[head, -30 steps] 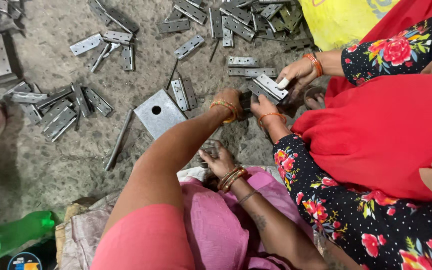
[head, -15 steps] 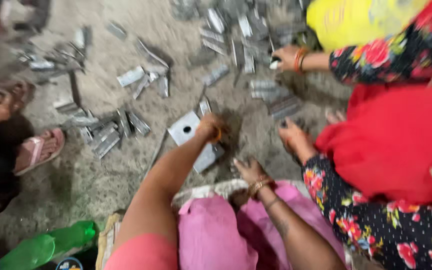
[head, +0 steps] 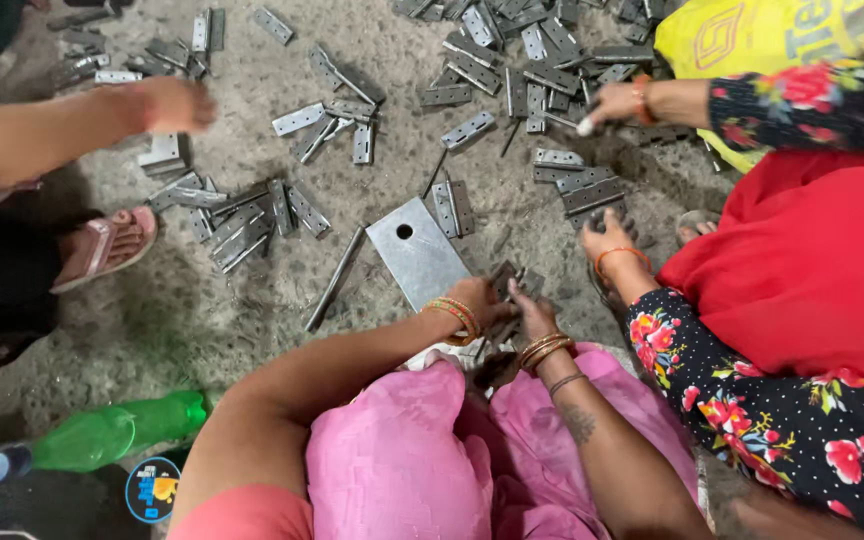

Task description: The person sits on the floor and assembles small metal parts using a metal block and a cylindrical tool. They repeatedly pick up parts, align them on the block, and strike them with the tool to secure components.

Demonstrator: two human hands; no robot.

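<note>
Here I see both hands, left hand [head: 477, 298] and right hand [head: 530, 312], curled around small metal hinges [head: 505, 280] beside a grey plate [head: 417, 250], with a capped green bottle [head: 102, 436] lying left and a yellow bag [head: 752, 40] at top right.

Pink cloth [head: 392, 450] is draped over the lap. Orange and gold bangles are worn on the left hand [head: 477, 298] and the right hand [head: 532, 312]. Grey metal hinges [head: 252, 215] are scattered over grey, speckled ground [head: 252, 300]. A green bottle [head: 102, 435], a red cloth [head: 802, 270], a black sleeve printed with red flowers [head: 752, 410] and a yellow bag [head: 752, 40] are seen.
</note>
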